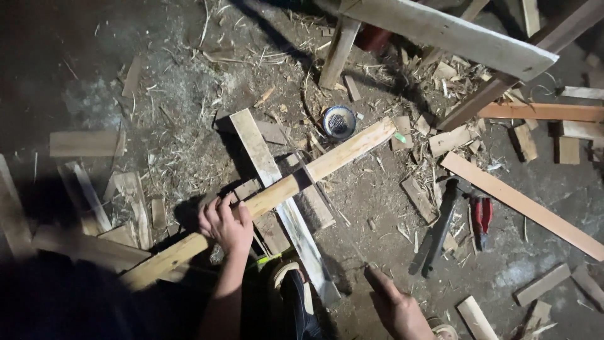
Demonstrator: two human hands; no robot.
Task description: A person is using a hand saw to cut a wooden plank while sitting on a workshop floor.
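the left hand [225, 225] grips a long wooden plank [277, 196] lying slantwise across a pale board [277, 189] on the littered floor [157, 94], while the right hand [397, 308], fingers extended and empty, hovers near a sandalled foot [296, 296].

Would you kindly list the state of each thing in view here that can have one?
Left hand: gripping the long plank.
Right hand: off the wood, forefinger out.
Long plank: lying slantwise across the pale board.
Pale board: flat on the floor, beneath the plank.
Small round tin: open.
Red-handled pliers: lying untouched.
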